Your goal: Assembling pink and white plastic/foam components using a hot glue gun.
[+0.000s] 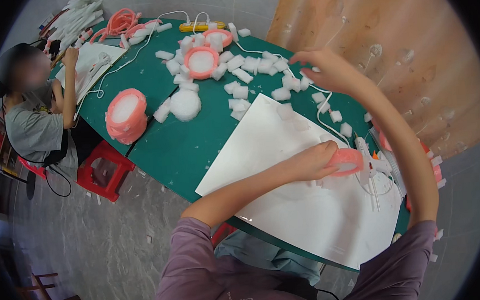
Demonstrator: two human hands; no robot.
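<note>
My left hand [318, 160] is closed round the edge of a pink foam ring [348, 161] with a white middle, holding it over a white board [305, 223]. My right hand [328, 72] is stretched out above the table's far right edge, its fingers apart, near a scatter of small white foam blocks [289, 82]. A bit of white shows between its fingers; I cannot make out whether they touch it. Close to the ring, a white glue gun [379, 166] lies at the board's right side, partly hidden behind my right forearm.
On the green table [166, 154] stand a pink-and-white foam cylinder [126, 117], a white foam ball [185, 105] and pink rings [201, 62] among blocks. White cords run to a yellow power strip [202, 27]. Another person [40, 113] sits at the left beside a red stool [105, 172].
</note>
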